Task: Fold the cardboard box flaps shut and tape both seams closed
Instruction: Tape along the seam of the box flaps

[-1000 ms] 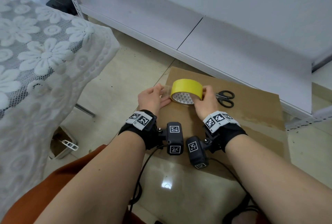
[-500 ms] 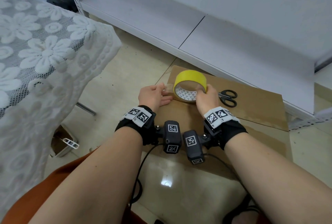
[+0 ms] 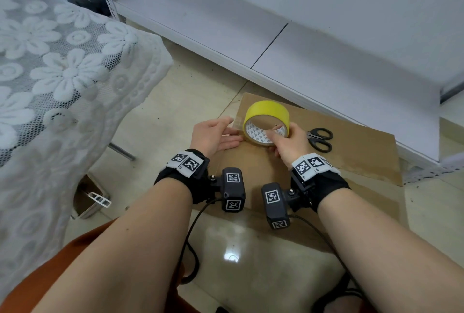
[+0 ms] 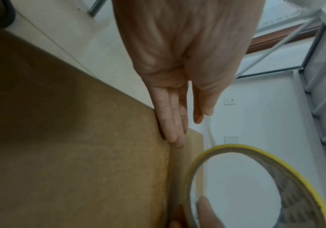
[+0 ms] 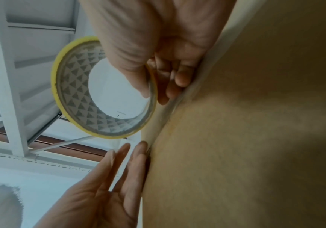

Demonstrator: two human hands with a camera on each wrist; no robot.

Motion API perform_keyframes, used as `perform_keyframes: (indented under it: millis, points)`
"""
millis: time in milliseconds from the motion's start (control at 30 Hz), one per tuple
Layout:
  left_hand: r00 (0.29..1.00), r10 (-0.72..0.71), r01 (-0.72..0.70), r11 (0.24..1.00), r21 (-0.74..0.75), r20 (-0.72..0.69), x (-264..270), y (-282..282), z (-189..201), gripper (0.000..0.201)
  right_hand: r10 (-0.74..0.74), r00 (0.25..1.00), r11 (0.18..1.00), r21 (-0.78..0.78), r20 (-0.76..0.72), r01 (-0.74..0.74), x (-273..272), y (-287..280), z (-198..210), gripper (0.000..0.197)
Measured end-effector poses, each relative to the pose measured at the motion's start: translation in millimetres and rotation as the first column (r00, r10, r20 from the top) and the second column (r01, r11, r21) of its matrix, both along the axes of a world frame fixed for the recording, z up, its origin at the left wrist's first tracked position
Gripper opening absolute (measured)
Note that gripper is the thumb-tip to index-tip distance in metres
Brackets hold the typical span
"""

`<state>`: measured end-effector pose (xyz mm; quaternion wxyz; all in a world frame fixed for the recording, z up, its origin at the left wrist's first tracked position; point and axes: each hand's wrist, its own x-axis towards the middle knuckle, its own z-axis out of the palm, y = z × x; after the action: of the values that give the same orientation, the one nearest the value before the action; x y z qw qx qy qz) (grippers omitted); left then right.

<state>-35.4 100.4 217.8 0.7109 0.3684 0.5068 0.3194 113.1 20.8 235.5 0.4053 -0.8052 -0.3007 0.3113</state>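
A flat brown cardboard box (image 3: 351,152) lies on the floor with its flaps folded down. My right hand (image 3: 288,142) grips a yellow tape roll (image 3: 267,114) upright near the box's far left corner, thumb inside the core (image 5: 130,74), fingers outside against the cardboard. A clear strip of tape (image 4: 187,154) runs from the roll to the box's left edge. My left hand (image 3: 216,134) lies flat with straight fingers (image 4: 175,123) pressing that strip end at the edge of the cardboard (image 4: 70,146).
Black scissors (image 3: 320,138) lie on the box just right of my right hand. A white low shelf (image 3: 251,36) runs behind the box. A lace-covered table (image 3: 55,74) stands to the left, with a small bin (image 3: 88,197) under it. Cables (image 3: 190,250) trail from the wrist cameras.
The right hand has tilted the roll more upright and moved it slightly away from the left hand. The left hand has stayed at the box's left edge.
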Motion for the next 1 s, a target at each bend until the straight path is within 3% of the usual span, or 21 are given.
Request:
perform_keyframes:
  millis: [67, 133, 300, 500, 667, 1000]
  points:
    - [0.992, 0.020, -0.006, 0.993, 0.114, -0.121, -2, 3, -2, 0.019, 0.016, 0.999, 1.000, -0.005, 0.039, -0.015, 0, 0, 1, 0.010]
    - [0.978, 0.033, 0.007, 0.982, 0.187, -0.207, -5, 7, -4, 0.016, 0.055, 0.993, 0.998, -0.040, 0.106, -0.051, -2, 0, 0, 0.019]
    - [0.961, -0.029, 0.084, 0.978, 0.190, -0.274, -3, 11, -10, 0.017, 0.006, 0.992, 1.000, -0.018, 0.128, -0.003, -4, 0, -4, 0.025]
    - [0.983, -0.007, 0.015, 0.999, 0.045, -0.182, -4, 8, -22, 0.019, 0.076, 0.982, 0.997, -0.037, 0.173, -0.071, -3, 0, -14, 0.019]
    - [0.983, 0.009, -0.010, 1.000, -0.004, -0.184, -7, 6, -33, 0.019, 0.103, 0.970, 0.995, -0.031, 0.221, -0.099, -6, -1, -15, 0.021]
    - [0.994, 0.076, -0.091, 0.970, -0.224, -0.073, -1, 2, -35, 0.020, 0.115, 0.966, 0.993, -0.010, 0.232, -0.115, -6, -2, -18, 0.014]
